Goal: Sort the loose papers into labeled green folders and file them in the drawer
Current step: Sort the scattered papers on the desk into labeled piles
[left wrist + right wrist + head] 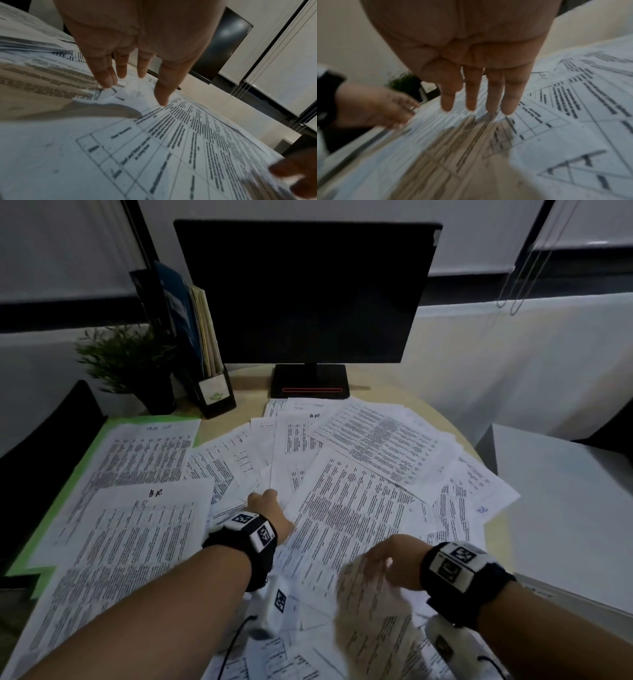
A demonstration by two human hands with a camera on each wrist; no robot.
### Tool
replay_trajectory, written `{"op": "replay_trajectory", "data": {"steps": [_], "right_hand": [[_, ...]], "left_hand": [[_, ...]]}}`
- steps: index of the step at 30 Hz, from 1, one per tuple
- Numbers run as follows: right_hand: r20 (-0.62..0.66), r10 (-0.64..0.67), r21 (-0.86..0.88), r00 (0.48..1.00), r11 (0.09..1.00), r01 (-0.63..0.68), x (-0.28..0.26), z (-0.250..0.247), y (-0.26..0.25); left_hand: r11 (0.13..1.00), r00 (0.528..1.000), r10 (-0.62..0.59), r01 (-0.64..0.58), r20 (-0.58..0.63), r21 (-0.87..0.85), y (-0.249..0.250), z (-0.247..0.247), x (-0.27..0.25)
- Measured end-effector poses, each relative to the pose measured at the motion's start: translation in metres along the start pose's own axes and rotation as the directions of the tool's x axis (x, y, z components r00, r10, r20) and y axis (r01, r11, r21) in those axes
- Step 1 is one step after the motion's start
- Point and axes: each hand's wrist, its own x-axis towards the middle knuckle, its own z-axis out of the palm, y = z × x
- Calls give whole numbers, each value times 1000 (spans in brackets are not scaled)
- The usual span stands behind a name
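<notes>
My left hand: my left hand (265,506) reaches out over the middle of the paper spread; in the left wrist view its fingers (161,86) are straight and spread, with the longest tip down at a printed table sheet, and it holds nothing.
My right hand: my right hand (394,563) is nearer to me, over the lower right of the pile; the right wrist view shows its four fingers (510,97) straight and side by side, the tips at the paper. It is blurred, and a blurred sheet (373,621) lies under it; I cannot tell whether I am lifting that sheet.
Loose papers: the loose papers (346,474) are fanned across the round desk (479,535), overlapping one another, all printed with tables and dense lines too small to read.
Writing I can read: "H.R" is handwritten at the top of the sheet (137,529) to my left, and "H.R" again on a sheet (314,416) near the monitor base. A blue scribble sits on a page corner (482,510) at the right.
Green folder: the green folder (73,470) lies flat at the left of the desk under a printed page whose heading I cannot make out.
Behind: a dark monitor (305,292), a file holder (212,392) with a label I cannot read, and a potted plant (126,361).
</notes>
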Motion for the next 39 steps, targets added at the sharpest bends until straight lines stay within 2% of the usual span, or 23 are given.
{"op": "replay_trajectory", "data": {"steps": [2, 4, 7, 10, 13, 15, 18, 20, 22, 23, 25, 28, 32, 34, 36, 39], "right_hand": [[-117, 88, 139, 989, 988, -71, 3, -7, 12], [-176, 188, 183, 966, 971, -155, 6, -11, 20], [-134, 238, 151, 962, 964, -217, 8, -4, 18], [-140, 267, 154, 953, 957, -246, 10, 2, 11], [-167, 391, 269, 905, 901, -340, 14, 0, 7], [-164, 449, 328, 878, 865, -381, 18, -2, 5], [-157, 449, 403, 880, 842, -359, 23, -7, 2], [-122, 393, 384, 911, 866, -322, 27, -8, 1], [-99, 295, 300, 950, 919, -254, 31, -6, -2], [-106, 250, 250, 963, 944, -217, 34, -5, -3], [-134, 188, 205, 973, 966, -158, 38, -6, -7], [-211, 182, 220, 960, 966, -135, 44, -17, -11], [-260, 133, -15, 956, 990, -141, 58, -20, -18], [-207, 148, -118, 967, 978, -175, 63, -14, -23], [-199, 220, -178, 955, 950, -256, 70, -8, -25], [-230, 404, -31, 885, 906, -422, 70, -10, -21]], "left_hand": [[999, 999, -26, 25, 30, 32, 3, 5, -1], [998, 998, -13, 9, 68, 66, 5, 8, -2], [986, 985, 16, -44, 173, 158, 7, 7, -4], [964, 952, 3, -84, 307, 251, 9, 8, -6], [955, 906, -17, -111, 424, 275, 1, 12, -8], [958, 895, -59, -73, 442, 276, -6, 14, -10], [977, 944, -13, -59, 331, 206, -15, 16, -9], [1000, 977, 25, -27, 212, 5, -16, 14, -4], [976, 993, 45, -20, 113, -216, -16, 12, 3], [962, 997, 29, -7, 77, -274, -17, 11, 7], [944, 999, -44, 47, 15, -327, -24, 12, 16], [916, 985, -167, 138, -45, -376, -44, 15, 30], [917, 976, -213, 185, -42, -353, -63, 20, 43], [920, 974, -215, 180, -64, -349, -68, 21, 46], [915, 972, -215, 168, -92, -366, -72, 19, 46], [928, 980, -181, 142, -82, -344, -75, 15, 46]]}}
